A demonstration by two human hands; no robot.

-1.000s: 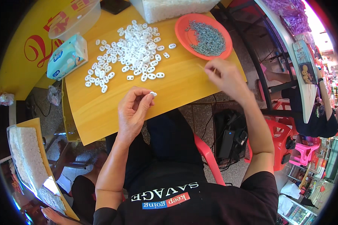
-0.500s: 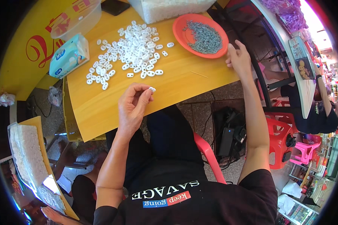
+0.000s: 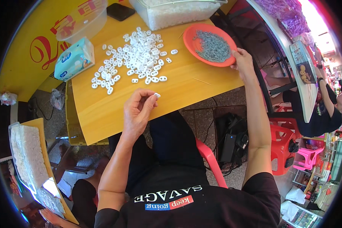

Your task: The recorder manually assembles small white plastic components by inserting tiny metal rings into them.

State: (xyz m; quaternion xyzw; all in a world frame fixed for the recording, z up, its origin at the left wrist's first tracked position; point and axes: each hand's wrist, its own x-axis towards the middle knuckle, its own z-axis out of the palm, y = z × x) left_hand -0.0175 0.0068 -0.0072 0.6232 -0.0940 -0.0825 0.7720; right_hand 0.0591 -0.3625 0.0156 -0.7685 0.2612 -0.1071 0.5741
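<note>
My left hand [image 3: 140, 110] is above the near edge of the table, pinching a small white plastic piece [image 3: 157, 95] between thumb and fingertips. A pile of similar white oval pieces with two holes [image 3: 144, 53] lies beyond it, with loose ones scattered around. At the far right, my right hand [image 3: 244, 62] grips the near right rim of an orange-red plate [image 3: 190, 45], fingers closed on the edge. Small grey screw-like pieces [image 3: 214, 47] are heaped in the plate. Between the hands, a thin tan stick [image 3: 201, 81] lies on the yellow table [image 3: 102, 117].
A clear bin of white pieces [image 3: 178, 17] stands at the back, beside a dark phone [image 3: 120, 11]. Left are a clear plastic tub [image 3: 83, 24] and a tissue pack [image 3: 75, 59]. Another thin stick [image 3: 181, 35] lies by the plate. A red chair [image 3: 283, 152] stands right.
My right hand has closed from beside the plate onto its rim, and the plate has shifted slightly right. A second stick now shows beside it. My left hand still holds the white piece.
</note>
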